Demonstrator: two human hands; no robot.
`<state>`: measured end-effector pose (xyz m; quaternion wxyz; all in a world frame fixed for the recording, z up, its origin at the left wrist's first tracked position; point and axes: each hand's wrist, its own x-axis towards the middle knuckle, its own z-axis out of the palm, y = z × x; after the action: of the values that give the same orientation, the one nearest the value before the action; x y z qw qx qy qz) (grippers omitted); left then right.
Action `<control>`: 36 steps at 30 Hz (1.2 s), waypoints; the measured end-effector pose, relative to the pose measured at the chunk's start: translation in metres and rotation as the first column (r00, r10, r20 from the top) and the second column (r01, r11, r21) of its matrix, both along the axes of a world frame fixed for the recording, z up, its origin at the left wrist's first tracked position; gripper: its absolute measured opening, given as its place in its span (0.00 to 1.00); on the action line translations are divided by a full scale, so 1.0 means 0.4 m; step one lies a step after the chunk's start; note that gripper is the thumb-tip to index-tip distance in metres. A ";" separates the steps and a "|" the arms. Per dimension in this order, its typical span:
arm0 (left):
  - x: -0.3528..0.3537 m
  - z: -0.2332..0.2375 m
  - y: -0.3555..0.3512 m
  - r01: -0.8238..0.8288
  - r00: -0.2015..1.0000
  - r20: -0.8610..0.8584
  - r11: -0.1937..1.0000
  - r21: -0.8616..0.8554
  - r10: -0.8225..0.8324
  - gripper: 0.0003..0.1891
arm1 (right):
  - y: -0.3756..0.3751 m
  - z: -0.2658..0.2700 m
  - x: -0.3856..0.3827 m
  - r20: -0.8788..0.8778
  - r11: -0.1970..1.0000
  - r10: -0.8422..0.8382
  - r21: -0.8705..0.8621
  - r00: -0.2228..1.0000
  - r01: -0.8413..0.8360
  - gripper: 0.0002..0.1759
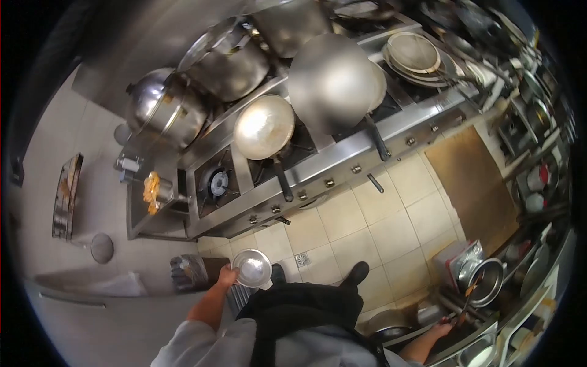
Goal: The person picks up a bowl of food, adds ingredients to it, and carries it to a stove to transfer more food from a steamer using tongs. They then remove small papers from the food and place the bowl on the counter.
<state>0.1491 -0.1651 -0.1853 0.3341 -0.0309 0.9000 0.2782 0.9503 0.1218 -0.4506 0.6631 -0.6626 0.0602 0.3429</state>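
Observation:
My left hand [227, 275] grips the rim of a shallow, round metal bowl [252, 268], held out in front of my apron above the floor. Its inside looks bare and shiny. Low at the right, my right hand [441, 329] is closed on a long, thin utensil [468, 301] with an orange-brown tip; whether it is tongs or a spoon I cannot make out. That tip reaches over a round metal pot [490, 282] on the right-hand side. A red and white box-shaped thing [454, 264] stands beside the pot.
A gas range [336, 156] runs along the far side, bearing frying pans [264, 125] with handles jutting toward me and large stockpots [229, 70]. Strainers [414, 52] lie at its right end. A brown mat [474, 189] covers part of the tiled floor. Shelves crowd the right.

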 end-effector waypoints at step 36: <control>-0.678 -0.083 -0.753 -0.678 0.390 0.218 0.118 0.725 0.895 0.16 | -0.352 1.171 -2.031 0.041 -0.637 0.106 -0.764 -0.993 -0.100 0.31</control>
<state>-0.1222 -0.4662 -0.2186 -0.0149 -0.3345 0.5816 0.7414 0.1379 -0.0191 0.0177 -0.2495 -0.2394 -0.8747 0.3397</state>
